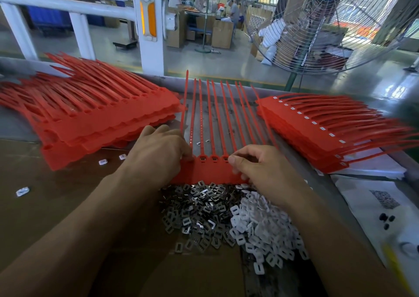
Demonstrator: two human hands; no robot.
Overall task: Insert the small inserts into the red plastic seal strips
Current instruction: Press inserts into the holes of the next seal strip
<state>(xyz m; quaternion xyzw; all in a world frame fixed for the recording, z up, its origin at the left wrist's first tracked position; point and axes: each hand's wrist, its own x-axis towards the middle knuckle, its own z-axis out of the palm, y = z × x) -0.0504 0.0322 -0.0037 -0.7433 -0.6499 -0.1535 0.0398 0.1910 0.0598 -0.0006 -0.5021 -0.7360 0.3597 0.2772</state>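
One red seal strip sheet [210, 169] lies flat at table centre, roughly ten tails pointing away. Left hand [156, 154] presses its left end, fingers curled onto the heads. Right hand [256, 167] pinches at the right heads; any insert between its fingertips cannot be confirmed. Two stacks flank it: unfilled left stack [95, 119], filled right stack [317, 133]. Two insert piles nearest the person: metal inserts [195, 212], white inserts [265, 228].

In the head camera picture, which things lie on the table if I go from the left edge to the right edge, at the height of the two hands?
Stray white insert → left stack of red strips → left hand → red strip being worked → right hand → right stack of red strips with white inserts.
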